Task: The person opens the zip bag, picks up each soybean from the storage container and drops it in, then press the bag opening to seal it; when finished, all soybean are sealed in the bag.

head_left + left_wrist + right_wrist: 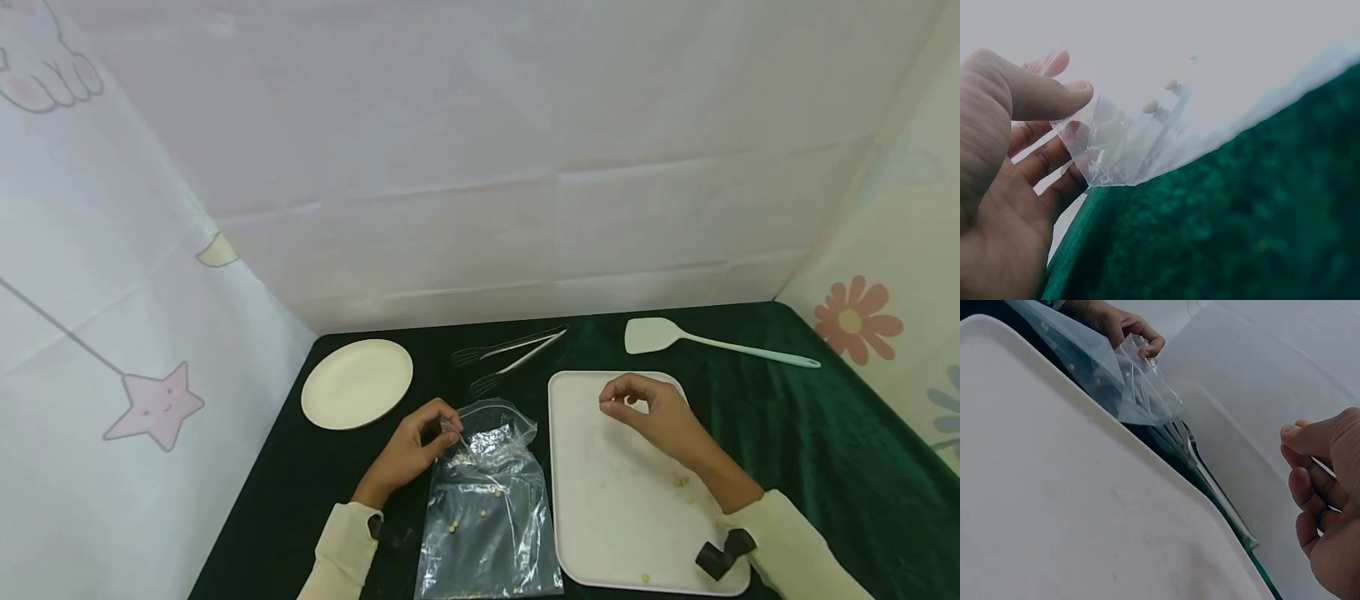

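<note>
Between thumb and forefinger, my left hand point(412, 448) pinches the upper left edge of a clear zip bag point(491, 533). Several small, pale yellow, bean-like pieces point(1150, 107) are inside the bag, which lies along the left side of a white tray point(600, 533). A few similar pieces point(681, 481) lie on the tray. Above the tray's far part is my right hand point(652, 412), its fingers curled and its thumb tip against the forefinger point(1290, 453). Nothing shows between those tips, though a tiny piece could be hidden there.
Metal tongs point(517, 358) with fork-like ends lie behind the bag. An off-white plate point(357, 384) is at the back left, and a white spatula point(654, 335) with a pale green handle lies behind the tray. Dark green cloth point(810, 467) covers the table; white fabric hangs around it.
</note>
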A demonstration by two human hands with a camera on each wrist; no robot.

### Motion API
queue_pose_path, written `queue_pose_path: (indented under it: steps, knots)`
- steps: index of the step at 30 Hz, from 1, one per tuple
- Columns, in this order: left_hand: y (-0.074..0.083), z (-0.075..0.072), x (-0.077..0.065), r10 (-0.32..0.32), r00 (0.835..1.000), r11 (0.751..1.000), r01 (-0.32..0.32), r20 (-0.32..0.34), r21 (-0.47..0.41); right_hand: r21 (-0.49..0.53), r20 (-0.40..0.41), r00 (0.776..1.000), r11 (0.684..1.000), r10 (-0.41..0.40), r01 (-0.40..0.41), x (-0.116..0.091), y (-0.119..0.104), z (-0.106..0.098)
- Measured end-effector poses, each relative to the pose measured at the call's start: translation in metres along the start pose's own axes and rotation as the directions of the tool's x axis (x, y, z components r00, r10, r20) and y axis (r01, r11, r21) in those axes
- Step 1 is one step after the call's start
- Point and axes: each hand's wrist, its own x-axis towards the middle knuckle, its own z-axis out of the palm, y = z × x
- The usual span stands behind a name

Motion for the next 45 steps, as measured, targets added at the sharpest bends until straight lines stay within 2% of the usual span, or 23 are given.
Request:
queue_pose_path:
  steps: [4,10,19,25,30,35,40,45]
  knots:
    - [0.000,-0.001,0.000,0.000,1.000,1.000,0.000,-0.002,-0.004,0.068,0.004,1.000,0.998,0.008,-0.008,0.012,-0.018,0.017]
    - [-0.001,0.000,0.000,0.007,1.000,1.000,-0.007,-0.004,-0.005,0.109,0.054,0.999,0.994,-0.010,0.004,0.028,-0.028,0.046]
    - [0.024,-0.001,0.006,0.024,1.000,0.999,-0.024,0.001,-0.022,0.152,0.136,0.988,0.987,-0.074,0.053,0.045,-0.040,0.084]
    - [0.008,0.001,0.005,0.008,1.000,1.000,-0.008,-0.002,-0.008,0.148,0.177,0.983,0.989,-0.043,0.016,0.045,-0.039,0.095]
    - [0.000,0.001,0.004,0.027,1.000,1.000,-0.027,-0.003,-0.011,0.148,0.144,0.988,0.989,-0.052,0.031,0.043,-0.039,0.089]
    - [0.000,0.000,0.004,0.022,1.000,1.000,-0.022,-0.010,0.007,0.089,0.107,0.993,0.995,-0.048,0.038,0.040,-0.036,0.070]
    - [0.014,0.000,0.006,-0.003,1.000,1.000,0.003,-0.007,-0.001,0.024,0.092,0.995,0.999,-0.048,0.046,0.028,-0.032,0.043]
    - [0.031,-0.001,0.007,-0.007,1.000,1.000,0.007,0.005,-0.026,-0.099,0.098,0.993,0.993,-0.061,0.071,0.012,-0.021,0.007]
